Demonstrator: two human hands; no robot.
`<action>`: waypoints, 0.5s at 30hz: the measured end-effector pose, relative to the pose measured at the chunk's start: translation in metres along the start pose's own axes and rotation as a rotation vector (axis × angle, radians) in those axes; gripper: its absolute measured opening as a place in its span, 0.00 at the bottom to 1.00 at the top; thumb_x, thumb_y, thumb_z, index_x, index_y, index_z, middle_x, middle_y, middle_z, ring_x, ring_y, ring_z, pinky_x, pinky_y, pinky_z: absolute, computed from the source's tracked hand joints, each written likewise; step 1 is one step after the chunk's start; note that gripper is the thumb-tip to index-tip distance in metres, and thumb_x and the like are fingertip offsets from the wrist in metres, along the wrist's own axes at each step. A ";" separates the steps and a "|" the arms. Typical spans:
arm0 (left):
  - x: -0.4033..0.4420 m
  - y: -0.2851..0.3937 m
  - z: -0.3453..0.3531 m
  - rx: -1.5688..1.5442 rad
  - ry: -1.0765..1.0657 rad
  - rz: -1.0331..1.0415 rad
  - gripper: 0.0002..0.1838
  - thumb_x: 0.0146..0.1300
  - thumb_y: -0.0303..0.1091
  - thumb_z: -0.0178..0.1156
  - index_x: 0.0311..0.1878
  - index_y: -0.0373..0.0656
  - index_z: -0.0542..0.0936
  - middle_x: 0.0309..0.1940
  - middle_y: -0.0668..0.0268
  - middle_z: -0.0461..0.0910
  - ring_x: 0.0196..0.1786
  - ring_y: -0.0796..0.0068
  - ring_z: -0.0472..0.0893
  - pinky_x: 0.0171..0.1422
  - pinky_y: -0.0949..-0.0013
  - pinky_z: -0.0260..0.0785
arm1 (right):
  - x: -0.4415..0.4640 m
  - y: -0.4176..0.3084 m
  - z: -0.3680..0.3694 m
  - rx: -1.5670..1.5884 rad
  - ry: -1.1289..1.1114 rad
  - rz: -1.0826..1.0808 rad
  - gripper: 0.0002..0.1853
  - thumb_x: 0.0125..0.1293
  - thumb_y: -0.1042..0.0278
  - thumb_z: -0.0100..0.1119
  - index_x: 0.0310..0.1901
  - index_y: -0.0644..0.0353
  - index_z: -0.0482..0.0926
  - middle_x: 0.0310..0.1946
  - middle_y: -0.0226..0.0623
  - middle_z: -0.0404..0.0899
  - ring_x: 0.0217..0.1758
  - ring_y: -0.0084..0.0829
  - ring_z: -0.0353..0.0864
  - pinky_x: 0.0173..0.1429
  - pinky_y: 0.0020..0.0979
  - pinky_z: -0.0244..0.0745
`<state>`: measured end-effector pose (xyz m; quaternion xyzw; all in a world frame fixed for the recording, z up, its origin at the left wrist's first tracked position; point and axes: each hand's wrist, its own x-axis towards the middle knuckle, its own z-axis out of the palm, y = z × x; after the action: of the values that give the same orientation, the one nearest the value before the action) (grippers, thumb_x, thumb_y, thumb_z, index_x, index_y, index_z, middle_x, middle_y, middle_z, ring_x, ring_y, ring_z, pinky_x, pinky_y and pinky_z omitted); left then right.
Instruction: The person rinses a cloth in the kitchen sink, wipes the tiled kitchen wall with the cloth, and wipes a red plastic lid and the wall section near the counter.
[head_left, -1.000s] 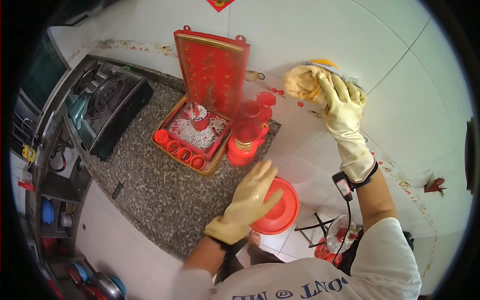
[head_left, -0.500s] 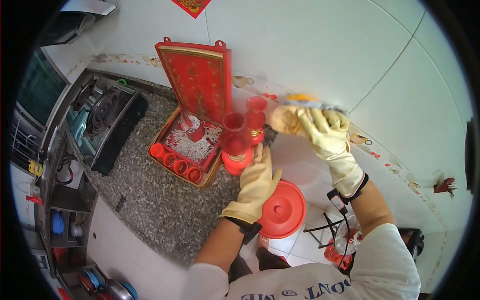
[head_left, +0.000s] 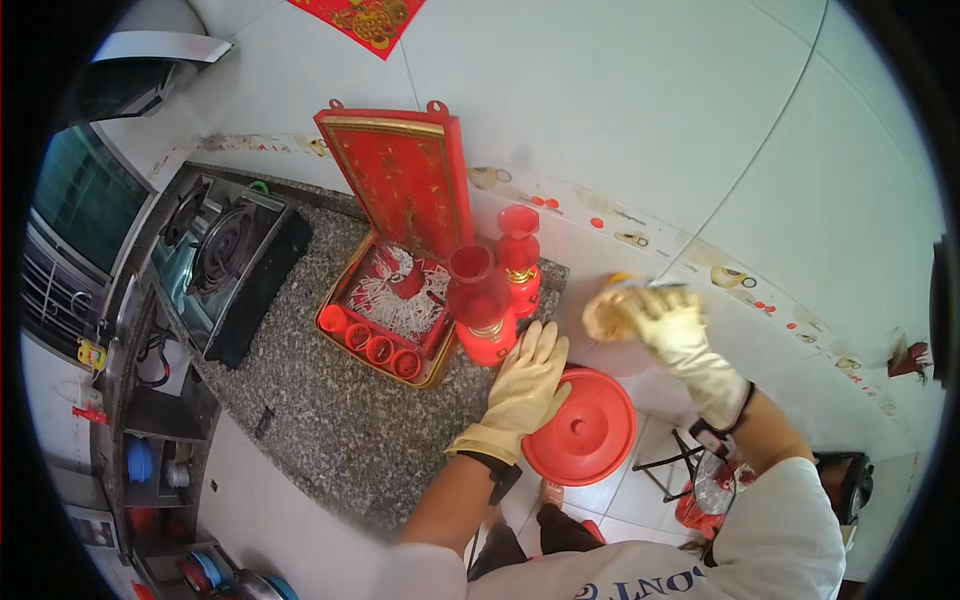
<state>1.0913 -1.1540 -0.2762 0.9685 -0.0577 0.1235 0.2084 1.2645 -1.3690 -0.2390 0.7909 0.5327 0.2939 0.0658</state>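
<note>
My right hand [head_left: 672,325], in a cream rubber glove, grips a crumpled tan cloth [head_left: 608,312] with orange and grey along its top edge. Motion blurs it, close against the tiled wall. My left hand [head_left: 527,385], gloved alike, lies flat with fingers stretched out on the granite counter's edge. Its fingertips are beside the nearer red lamp [head_left: 487,345], which has a red glass chimney. A second red lamp [head_left: 524,290] stands behind it by the wall. Left of the lamps is a red shrine box [head_left: 345,290] with an upright back panel, white sticks and several small red cups.
Below my hands stands a round red lid [head_left: 580,425]. A gas stove [head_left: 225,250] sits at the counter's [head_left: 300,420] far left. Shelves with bowls are at lower left. A black folding stool [head_left: 680,460] and red bags stand on the floor at right.
My right hand has moved the cloth lower on the wall. My left hand keeps its place on the counter's edge by the lamp. The whole view has shifted slightly.
</note>
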 end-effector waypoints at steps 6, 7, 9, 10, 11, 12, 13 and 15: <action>0.001 0.000 0.001 0.013 0.000 -0.006 0.38 0.56 0.39 0.70 0.67 0.31 0.68 0.71 0.44 0.63 0.75 0.41 0.60 0.78 0.48 0.57 | 0.106 0.066 -0.129 -0.028 0.571 0.288 0.37 0.37 0.74 0.66 0.58 0.41 0.84 0.57 0.30 0.79 0.52 0.37 0.77 0.59 0.44 0.67; 0.002 0.000 0.001 0.004 0.001 -0.005 0.38 0.56 0.38 0.70 0.67 0.31 0.68 0.71 0.45 0.63 0.75 0.42 0.60 0.78 0.48 0.57 | 0.115 0.068 -0.131 -0.067 0.591 0.299 0.38 0.37 0.75 0.67 0.58 0.41 0.84 0.56 0.30 0.79 0.52 0.37 0.76 0.60 0.43 0.66; 0.002 -0.001 -0.002 -0.018 -0.002 -0.004 0.38 0.56 0.38 0.70 0.67 0.31 0.68 0.71 0.45 0.64 0.75 0.42 0.61 0.78 0.49 0.57 | 0.111 0.059 -0.107 -0.265 0.540 0.086 0.28 0.51 0.69 0.66 0.58 0.41 0.84 0.56 0.29 0.81 0.54 0.35 0.77 0.62 0.41 0.65; 0.001 -0.003 -0.001 0.008 0.013 -0.007 0.37 0.56 0.38 0.70 0.66 0.31 0.69 0.70 0.45 0.64 0.75 0.43 0.61 0.78 0.49 0.58 | 0.109 0.052 -0.100 -0.223 0.445 0.015 0.26 0.53 0.66 0.65 0.58 0.42 0.84 0.55 0.28 0.81 0.54 0.35 0.77 0.62 0.41 0.66; -0.001 -0.004 0.003 0.025 0.023 -0.005 0.37 0.56 0.37 0.70 0.66 0.30 0.69 0.70 0.46 0.65 0.74 0.44 0.61 0.77 0.50 0.58 | 0.103 0.046 -0.098 -0.183 0.340 -0.052 0.25 0.55 0.64 0.64 0.58 0.42 0.84 0.55 0.28 0.81 0.54 0.34 0.78 0.61 0.41 0.67; 0.002 -0.003 0.007 0.041 0.042 0.000 0.37 0.56 0.37 0.69 0.66 0.30 0.69 0.70 0.46 0.65 0.74 0.44 0.61 0.77 0.50 0.58 | 0.102 0.046 -0.099 -0.154 0.315 -0.046 0.26 0.54 0.66 0.64 0.58 0.42 0.83 0.54 0.28 0.82 0.54 0.35 0.79 0.60 0.42 0.68; 0.003 0.002 0.007 0.049 0.034 0.001 0.36 0.56 0.37 0.69 0.65 0.30 0.70 0.69 0.46 0.65 0.74 0.44 0.62 0.77 0.51 0.58 | 0.106 0.045 -0.104 -0.123 0.291 -0.045 0.26 0.54 0.68 0.64 0.58 0.43 0.83 0.54 0.29 0.82 0.54 0.36 0.79 0.60 0.42 0.69; 0.014 0.004 0.002 0.084 0.033 0.009 0.35 0.55 0.37 0.69 0.64 0.30 0.71 0.69 0.47 0.66 0.74 0.45 0.62 0.77 0.52 0.58 | 0.112 0.047 -0.120 -0.128 0.272 -0.006 0.28 0.53 0.71 0.62 0.59 0.43 0.83 0.54 0.29 0.82 0.54 0.37 0.80 0.59 0.44 0.69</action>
<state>1.1046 -1.1595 -0.2727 0.9739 -0.0536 0.1428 0.1680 1.2669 -1.3154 -0.0770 0.7363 0.5193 0.4316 0.0444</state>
